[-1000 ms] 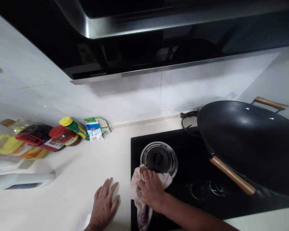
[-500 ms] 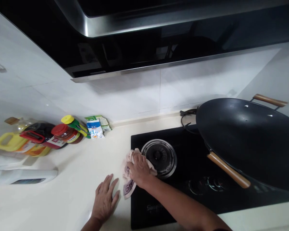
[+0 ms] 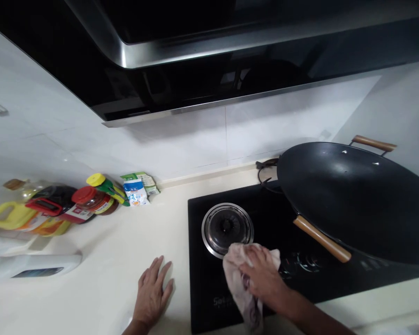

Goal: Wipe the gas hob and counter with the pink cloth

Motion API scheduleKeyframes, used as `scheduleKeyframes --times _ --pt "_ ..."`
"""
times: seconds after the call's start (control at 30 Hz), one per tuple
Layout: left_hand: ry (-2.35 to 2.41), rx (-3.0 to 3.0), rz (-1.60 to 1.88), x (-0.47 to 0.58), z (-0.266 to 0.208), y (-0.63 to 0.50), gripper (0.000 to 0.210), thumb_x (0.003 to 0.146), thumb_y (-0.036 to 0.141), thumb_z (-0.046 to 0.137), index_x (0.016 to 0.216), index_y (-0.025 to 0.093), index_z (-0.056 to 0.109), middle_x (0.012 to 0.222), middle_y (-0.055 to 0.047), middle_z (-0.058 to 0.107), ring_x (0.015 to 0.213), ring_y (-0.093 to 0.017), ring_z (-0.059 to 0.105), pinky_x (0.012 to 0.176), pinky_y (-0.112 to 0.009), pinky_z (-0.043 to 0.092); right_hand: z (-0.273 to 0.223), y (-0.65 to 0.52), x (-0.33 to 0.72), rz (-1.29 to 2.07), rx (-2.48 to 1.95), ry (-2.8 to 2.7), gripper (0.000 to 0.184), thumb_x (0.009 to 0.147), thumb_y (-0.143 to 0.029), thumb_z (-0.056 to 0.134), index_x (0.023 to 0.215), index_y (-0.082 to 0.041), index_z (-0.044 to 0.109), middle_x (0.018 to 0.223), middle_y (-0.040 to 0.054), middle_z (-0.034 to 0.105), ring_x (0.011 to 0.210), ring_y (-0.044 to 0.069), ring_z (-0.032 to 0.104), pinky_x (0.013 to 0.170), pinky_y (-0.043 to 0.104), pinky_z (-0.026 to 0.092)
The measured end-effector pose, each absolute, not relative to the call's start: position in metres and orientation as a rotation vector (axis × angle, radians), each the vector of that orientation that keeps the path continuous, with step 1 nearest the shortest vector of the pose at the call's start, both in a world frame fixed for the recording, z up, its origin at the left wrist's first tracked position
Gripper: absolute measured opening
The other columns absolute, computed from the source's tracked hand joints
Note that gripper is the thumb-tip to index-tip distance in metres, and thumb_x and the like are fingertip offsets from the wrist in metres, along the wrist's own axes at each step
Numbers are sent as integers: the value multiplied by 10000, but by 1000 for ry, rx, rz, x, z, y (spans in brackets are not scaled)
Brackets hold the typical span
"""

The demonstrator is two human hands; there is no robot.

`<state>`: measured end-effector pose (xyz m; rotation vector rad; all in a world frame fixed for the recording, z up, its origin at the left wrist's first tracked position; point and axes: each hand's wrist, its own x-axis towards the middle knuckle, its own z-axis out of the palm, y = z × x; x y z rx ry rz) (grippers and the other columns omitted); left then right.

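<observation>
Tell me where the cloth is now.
In the head view, the cloth is low, right of centre, under the right hand, mostly on the stovetop, by the burner.

cooktop point(image 3: 272, 218) | lettering point(image 3: 222, 302) starts "S", rest unclear | packet point(image 3: 135, 192): print illegible

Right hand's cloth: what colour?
Cloth: pale pink with dark purplish markings; best seen in head view.
</observation>
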<state>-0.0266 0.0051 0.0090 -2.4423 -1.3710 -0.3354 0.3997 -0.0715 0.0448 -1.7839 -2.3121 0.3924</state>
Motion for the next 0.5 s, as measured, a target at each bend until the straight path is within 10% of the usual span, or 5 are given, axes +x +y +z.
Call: scheduleKeyframes --times 0.5 --pt "-1427 -2470 -351 -28 4 6 465 998 418 472 1401 249 629 1539 -125 569 1422 -314 510 1114 -486 403 77 -43 413 309 -2271 -2152 531 898 -257 684 1424 -284 617 1500 186 504 1290 422 486 1066 559 358"
